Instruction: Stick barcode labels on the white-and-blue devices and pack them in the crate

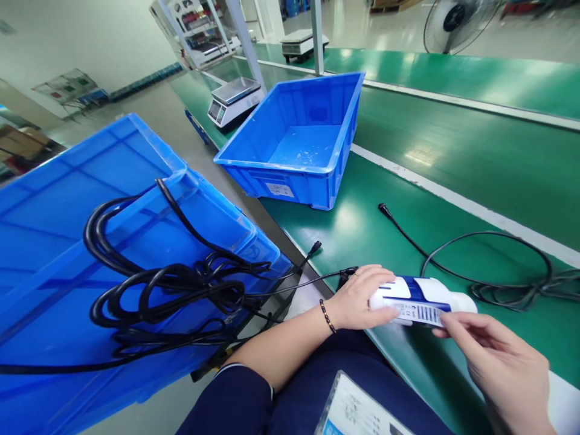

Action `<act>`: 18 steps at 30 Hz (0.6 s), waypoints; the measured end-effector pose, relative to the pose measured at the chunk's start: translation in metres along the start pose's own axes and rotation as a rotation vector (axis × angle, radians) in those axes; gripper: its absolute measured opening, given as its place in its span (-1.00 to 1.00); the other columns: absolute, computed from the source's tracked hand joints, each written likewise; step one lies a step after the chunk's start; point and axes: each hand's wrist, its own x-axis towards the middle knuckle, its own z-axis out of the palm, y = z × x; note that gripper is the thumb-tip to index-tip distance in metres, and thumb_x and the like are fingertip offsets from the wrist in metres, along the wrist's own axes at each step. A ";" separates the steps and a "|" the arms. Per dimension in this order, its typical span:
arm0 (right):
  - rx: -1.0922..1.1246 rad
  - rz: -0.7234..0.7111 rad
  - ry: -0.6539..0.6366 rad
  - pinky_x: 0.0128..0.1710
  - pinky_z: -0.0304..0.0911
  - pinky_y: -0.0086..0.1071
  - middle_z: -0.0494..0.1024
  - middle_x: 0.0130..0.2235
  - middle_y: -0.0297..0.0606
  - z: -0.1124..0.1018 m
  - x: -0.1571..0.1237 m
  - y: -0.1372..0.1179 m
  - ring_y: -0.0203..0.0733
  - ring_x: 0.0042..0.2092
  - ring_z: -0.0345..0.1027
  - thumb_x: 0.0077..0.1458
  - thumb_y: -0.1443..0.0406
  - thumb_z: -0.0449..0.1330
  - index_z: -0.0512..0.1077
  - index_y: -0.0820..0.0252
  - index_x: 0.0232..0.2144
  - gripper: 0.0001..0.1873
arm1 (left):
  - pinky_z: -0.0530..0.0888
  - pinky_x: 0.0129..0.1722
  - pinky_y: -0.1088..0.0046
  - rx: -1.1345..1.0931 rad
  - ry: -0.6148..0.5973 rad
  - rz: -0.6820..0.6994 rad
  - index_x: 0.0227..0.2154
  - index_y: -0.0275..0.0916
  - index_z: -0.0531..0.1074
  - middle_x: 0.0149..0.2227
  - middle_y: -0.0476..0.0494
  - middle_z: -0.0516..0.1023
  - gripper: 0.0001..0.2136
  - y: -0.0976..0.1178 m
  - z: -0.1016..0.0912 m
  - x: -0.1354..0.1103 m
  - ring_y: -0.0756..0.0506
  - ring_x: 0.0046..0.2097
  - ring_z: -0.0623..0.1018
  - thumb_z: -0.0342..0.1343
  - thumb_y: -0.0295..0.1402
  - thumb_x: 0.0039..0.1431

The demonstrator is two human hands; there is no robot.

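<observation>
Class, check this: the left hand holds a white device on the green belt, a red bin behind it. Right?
No: the head view shows the bin is blue, not red. The left hand does hold the white device on the green belt.

Nothing can really be read here tbh. A printed label [419,313] is stuck on the white-and-blue device [426,290], lines of tiny print are seen on it, but nothing can be made out. Same goes for the sticker [280,190] on the blue bin [317,184], the scale [233,99] display and the card [357,411] at the bottom edge
</observation>
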 end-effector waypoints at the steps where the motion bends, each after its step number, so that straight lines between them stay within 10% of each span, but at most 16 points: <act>1: -0.003 -0.015 0.001 -0.35 0.36 -0.50 0.51 -0.53 -0.38 0.000 0.000 0.000 -0.27 -0.49 0.39 -0.19 0.06 0.28 0.46 0.13 -0.49 -0.72 | 0.23 0.16 0.19 0.002 -0.012 0.006 0.00 -0.33 0.23 -0.01 -0.31 0.38 -0.45 0.000 -0.001 0.001 -0.18 0.12 0.29 0.08 -0.08 0.01; 12: -0.691 -0.759 0.168 -0.58 0.17 -0.46 0.47 -0.62 -0.38 -0.018 0.002 0.009 -0.37 -0.69 0.22 0.11 0.08 0.04 0.48 0.18 -0.43 -0.66 | 0.26 0.13 0.24 0.010 -0.082 -0.022 0.03 -0.33 0.21 0.03 -0.31 0.36 -0.30 0.000 -0.005 0.001 -0.19 0.10 0.31 0.24 -0.07 -0.16; 18: -0.766 -0.619 0.166 -0.62 -0.05 -0.38 0.42 -0.62 -0.30 -0.015 -0.006 -0.006 -0.25 -0.58 0.26 0.05 0.02 0.04 0.45 0.17 -0.45 -0.63 | 0.27 0.13 0.23 0.006 -0.102 -0.051 0.04 -0.30 0.20 0.05 -0.29 0.35 -0.28 0.001 -0.003 0.001 -0.19 0.11 0.31 0.26 -0.07 -0.18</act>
